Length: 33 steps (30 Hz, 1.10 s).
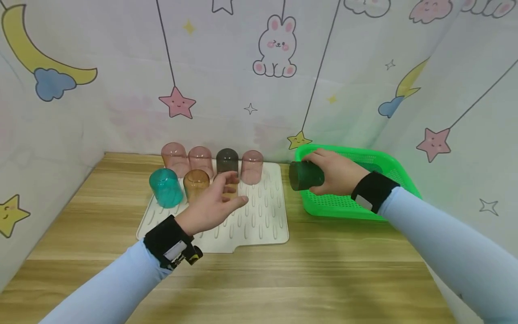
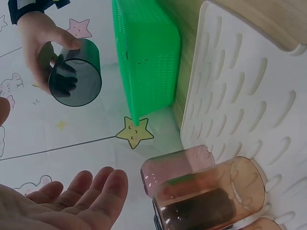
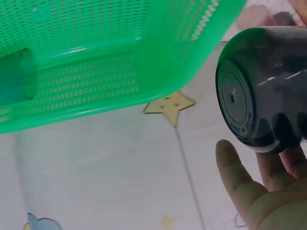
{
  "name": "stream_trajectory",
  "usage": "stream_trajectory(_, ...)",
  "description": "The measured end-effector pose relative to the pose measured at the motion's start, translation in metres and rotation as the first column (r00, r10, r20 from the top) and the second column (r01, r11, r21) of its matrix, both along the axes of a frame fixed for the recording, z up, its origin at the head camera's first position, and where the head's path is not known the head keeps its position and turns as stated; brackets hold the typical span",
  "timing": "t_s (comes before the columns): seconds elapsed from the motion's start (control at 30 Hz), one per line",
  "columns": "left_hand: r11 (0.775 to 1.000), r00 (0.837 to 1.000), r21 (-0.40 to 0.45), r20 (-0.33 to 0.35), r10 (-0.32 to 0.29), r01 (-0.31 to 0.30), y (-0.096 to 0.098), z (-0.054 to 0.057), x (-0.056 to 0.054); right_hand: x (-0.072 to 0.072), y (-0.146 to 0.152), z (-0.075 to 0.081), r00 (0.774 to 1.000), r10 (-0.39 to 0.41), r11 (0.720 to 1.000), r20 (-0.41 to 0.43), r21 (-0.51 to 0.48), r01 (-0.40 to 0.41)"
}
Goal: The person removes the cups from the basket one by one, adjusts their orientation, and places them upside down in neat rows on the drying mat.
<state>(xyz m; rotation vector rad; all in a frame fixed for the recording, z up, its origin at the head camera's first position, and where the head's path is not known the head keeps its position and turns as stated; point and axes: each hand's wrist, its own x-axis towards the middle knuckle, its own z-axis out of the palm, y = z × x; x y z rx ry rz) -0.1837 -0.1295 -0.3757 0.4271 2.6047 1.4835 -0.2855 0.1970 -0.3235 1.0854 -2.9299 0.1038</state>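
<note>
My right hand [image 1: 340, 173] grips a dark grey see-through cup [image 1: 303, 175] on its side, over the left end of the green basket [image 1: 344, 208]. The right wrist view shows the round base of that cup [image 3: 235, 98]. My left hand [image 1: 212, 202] hovers over the white drying mat [image 1: 263, 225], fingers relaxed and holding nothing. Behind that hand, an amber cup [image 1: 230, 191] is partly hidden. Beside it on the mat stand another amber cup [image 1: 196, 184] and a teal cup [image 1: 166, 189], both upside down.
Along the mat's back edge, a dark grey cup [image 1: 227, 160] and pink cups [image 1: 252, 167] stand upside down. Inside the basket lies a bluish-green see-through thing [image 3: 17, 79]. A patterned curtain [image 1: 226, 67] hangs behind the wooden table [image 1: 283, 279].
</note>
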Motion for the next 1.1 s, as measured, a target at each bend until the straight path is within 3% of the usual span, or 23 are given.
stream_trajectory(0.2, 1.0, 0.998, -0.016, 0.068, -0.008, 0.009, 0.001, -0.002, -0.002, 0.013, -0.025, -0.004, 0.996, 0.083, 0.997, -0.02, -0.006, -0.083)
stream_trajectory(0.53, 0.999, 0.992, -0.023, 0.124, -0.019, 0.022, 0.005, -0.002, -0.003, 0.035, -0.061, -0.011, 0.977, 0.21, 0.977, -0.038, -0.016, -0.211)
stream_trajectory(0.9, 0.999, 0.982, -0.006, 0.182, -0.052, 0.054, 0.009, -0.004, -0.002, 0.05, -0.085, -0.014, 0.961, 0.276, 0.961, -0.015, 0.017, -0.276)
stream_trajectory(1.1, 0.997, 0.982, -0.006, 0.17, -0.077, 0.08, 0.01, -0.009, -0.003, 0.054, -0.091, -0.018, 0.953, 0.304, 0.953, -0.015, 0.022, -0.304)
